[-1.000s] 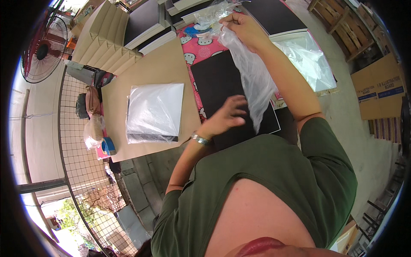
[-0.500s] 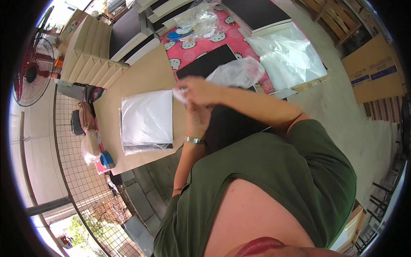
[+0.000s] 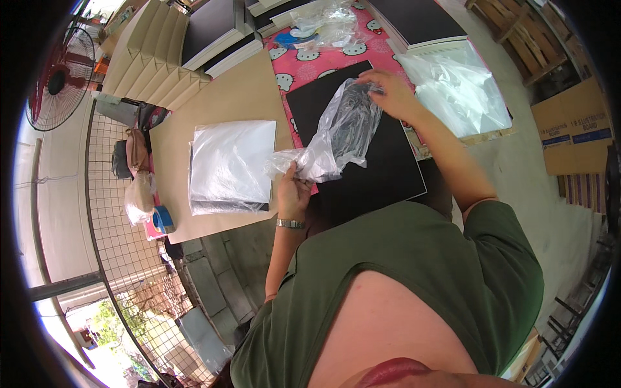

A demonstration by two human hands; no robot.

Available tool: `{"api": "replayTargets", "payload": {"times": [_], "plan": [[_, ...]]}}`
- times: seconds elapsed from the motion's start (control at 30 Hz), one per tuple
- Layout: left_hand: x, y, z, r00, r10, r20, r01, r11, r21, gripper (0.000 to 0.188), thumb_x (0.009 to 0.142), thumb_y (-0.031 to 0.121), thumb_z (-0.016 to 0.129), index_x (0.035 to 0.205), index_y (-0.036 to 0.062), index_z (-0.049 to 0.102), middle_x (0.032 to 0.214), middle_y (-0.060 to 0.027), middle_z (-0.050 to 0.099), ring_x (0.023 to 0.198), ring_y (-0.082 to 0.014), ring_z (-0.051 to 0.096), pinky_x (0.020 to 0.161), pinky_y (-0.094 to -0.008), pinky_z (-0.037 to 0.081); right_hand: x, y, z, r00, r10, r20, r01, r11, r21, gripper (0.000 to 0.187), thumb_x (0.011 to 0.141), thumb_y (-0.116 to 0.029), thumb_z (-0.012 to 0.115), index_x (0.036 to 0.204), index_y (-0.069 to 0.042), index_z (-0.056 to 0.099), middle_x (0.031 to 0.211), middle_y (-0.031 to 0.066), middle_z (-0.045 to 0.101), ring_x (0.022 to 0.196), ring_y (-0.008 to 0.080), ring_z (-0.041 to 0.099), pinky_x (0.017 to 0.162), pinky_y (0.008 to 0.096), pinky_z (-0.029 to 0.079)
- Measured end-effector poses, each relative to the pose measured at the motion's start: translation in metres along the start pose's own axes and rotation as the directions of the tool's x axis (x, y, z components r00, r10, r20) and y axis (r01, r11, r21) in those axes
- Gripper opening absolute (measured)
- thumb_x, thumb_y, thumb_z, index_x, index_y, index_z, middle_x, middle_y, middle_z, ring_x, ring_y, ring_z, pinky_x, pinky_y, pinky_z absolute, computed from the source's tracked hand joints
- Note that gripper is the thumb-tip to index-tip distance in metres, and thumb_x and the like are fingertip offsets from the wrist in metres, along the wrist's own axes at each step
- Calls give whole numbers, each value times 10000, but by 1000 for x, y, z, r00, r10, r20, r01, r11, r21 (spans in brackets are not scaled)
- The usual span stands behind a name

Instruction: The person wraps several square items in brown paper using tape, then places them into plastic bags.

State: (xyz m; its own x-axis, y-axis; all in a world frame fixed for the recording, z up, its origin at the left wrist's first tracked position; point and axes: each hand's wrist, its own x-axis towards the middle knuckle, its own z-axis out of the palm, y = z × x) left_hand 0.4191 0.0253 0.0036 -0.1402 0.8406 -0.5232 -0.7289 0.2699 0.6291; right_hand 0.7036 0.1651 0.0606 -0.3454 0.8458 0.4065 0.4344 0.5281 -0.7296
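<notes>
Plastic [image 3: 330, 139], clear, thin and crumpled, is held in the air between a person's two hands, over the left and middle part of a large black board [image 3: 381, 178] that lies partly on a pink-covered desk [image 3: 317, 61] and reaches toward the person's body. The left hand [image 3: 294, 194], with a metal watch [image 3: 290, 224] at its wrist, has its grip pinched on the gathered near end; the right hand [image 3: 393, 97] has its grip closed over the far edge, though how firmly cannot be told. As far as can be judged, one flat piece is done: to the left, a film-covered package [image 3: 233, 165] rests on a brown sheet [image 3: 249, 90]. The black board has no film laid smooth over it, and the held piece is bunched, so the work on this one seems at an early point, with the opening and spreading of the film left. The long axis of the held piece runs on a slant, from near left to far right. Its narrow, twisted end points left toward the package; its broader, looser end points away from the person.
</notes>
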Motion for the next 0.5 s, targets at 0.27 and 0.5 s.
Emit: {"api": "replayTargets", "payload": {"times": [0.27, 0.5], "plan": [[8, -1, -19, 999, -32, -12, 32, 999, 15, 202, 922, 181, 479, 1051, 32, 519, 935, -109, 601, 783, -184, 601, 644, -274, 509, 13, 16, 18, 988, -120, -100, 106, 985, -140, 291, 704, -100, 649, 994, -96, 632, 1009, 110, 606, 1017, 299, 554, 877, 389, 438], [2, -4, -21, 986, -76, -145, 71, 997, -42, 183, 922, 159, 432, 985, 12, 521, 853, -100, 583, 722, -196, 579, 622, -295, 514, 20, 43, 7, 751, 660, -28, -613, 680, -403, 577, 854, -557, 428, 798, -22, 636, 800, 149, 650, 823, 284, 630, 738, 393, 486]]}}
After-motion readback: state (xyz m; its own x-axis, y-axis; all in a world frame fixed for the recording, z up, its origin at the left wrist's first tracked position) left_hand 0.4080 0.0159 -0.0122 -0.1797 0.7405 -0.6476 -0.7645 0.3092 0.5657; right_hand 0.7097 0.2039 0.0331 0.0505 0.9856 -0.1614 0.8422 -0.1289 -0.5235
